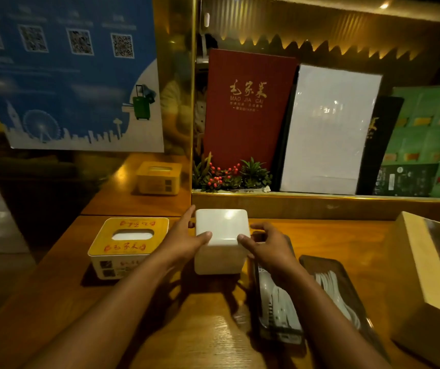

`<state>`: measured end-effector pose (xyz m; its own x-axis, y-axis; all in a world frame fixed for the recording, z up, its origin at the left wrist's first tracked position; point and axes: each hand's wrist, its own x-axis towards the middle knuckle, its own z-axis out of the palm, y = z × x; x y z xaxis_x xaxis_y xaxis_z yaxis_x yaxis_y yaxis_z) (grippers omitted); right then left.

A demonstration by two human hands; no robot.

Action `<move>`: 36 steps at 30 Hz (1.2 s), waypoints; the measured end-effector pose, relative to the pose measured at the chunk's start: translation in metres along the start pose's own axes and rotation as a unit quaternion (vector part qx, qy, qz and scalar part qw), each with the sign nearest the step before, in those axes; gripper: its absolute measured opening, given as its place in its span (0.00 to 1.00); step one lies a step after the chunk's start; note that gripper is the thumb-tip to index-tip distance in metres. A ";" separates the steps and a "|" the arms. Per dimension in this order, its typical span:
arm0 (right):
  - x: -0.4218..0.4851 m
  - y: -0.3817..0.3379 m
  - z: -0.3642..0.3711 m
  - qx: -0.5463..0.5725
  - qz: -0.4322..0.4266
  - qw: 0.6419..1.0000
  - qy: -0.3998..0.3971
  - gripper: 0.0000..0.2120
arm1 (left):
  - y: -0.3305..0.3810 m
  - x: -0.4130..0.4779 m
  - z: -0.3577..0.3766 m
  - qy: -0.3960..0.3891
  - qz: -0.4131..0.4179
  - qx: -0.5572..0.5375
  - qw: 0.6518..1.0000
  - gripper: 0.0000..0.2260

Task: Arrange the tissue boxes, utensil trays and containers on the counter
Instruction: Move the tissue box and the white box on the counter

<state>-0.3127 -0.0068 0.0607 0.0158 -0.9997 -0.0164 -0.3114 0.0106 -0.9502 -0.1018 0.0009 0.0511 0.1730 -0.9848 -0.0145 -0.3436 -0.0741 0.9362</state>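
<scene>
Red menu (248, 107), berry plant (229, 175)

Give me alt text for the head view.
Both hands, left hand and right hand, grip a white container on a wooden counter. A yellow-topped tissue box sits to its left, two dark utensil trays to its right.

White lidded container (222, 239) upright btwn tissue box (128, 245), utensil trays (277, 296).
</scene>
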 end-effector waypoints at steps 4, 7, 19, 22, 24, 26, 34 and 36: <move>-0.009 0.015 -0.002 -0.035 -0.042 0.995 -0.089 0.38 | -0.018 -0.018 -0.009 0.012 0.042 0.029 0.999 0.43; -0.007 0.027 0.006 -0.095 -0.067 0.989 -0.089 0.44 | -0.032 -0.035 0.001 0.071 0.087 0.058 0.992 0.37; -0.002 0.045 0.017 -0.331 -0.186 0.923 -0.069 0.25 | -0.082 -0.064 0.027 0.105 0.140 0.058 0.983 0.25; -0.005 0.044 0.016 -0.408 -0.206 0.888 -0.051 0.22 | -0.086 -0.065 0.032 0.106 0.145 0.058 0.982 0.23; -0.006 0.044 0.016 -0.444 -0.206 0.871 -0.045 0.20 | -0.088 -0.065 0.034 0.106 0.145 0.060 0.982 0.22; -0.006 0.046 0.016 -0.452 -0.203 0.867 -0.043 0.18 | -0.090 -0.065 0.035 0.105 0.144 0.066 0.982 0.21; -0.010 0.040 0.018 -0.484 -0.210 0.849 -0.030 0.22 | -0.091 -0.066 0.031 0.091 0.180 0.096 0.975 0.21; -0.019 0.031 0.025 -0.485 -0.224 0.845 0.006 0.29 | -0.090 -0.064 0.026 0.090 0.192 0.084 0.974 0.21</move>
<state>-0.2987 0.0126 0.0242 0.3311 -0.8989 0.2869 -0.9090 -0.3854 -0.1585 -0.1060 0.0665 -0.0411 0.1566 -0.9028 0.4006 -0.5590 0.2534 0.7895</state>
